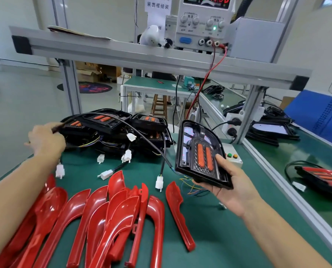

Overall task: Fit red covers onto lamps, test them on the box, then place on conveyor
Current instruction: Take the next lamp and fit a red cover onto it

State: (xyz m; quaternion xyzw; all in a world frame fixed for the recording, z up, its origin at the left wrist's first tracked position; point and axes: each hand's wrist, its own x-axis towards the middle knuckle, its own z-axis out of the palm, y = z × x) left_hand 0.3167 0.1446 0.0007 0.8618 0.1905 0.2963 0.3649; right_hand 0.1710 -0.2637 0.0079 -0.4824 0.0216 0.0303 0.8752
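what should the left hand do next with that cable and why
Probably let go of the black cable and reach for a red cover. The right hand already holds a lamp that has no red cover, its lead trailing to the left hand, which pinches it beside the lamp pile. The covers lie loose on the green mat.

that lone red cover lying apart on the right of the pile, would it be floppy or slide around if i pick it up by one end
The lone red cover looks like thin moulded plastic that holds its curve on the green mat, so probably stiff and light. Its glossy, highlighted surface suggests a slippery grip. Long and narrow, it may swing if lifted by one end.
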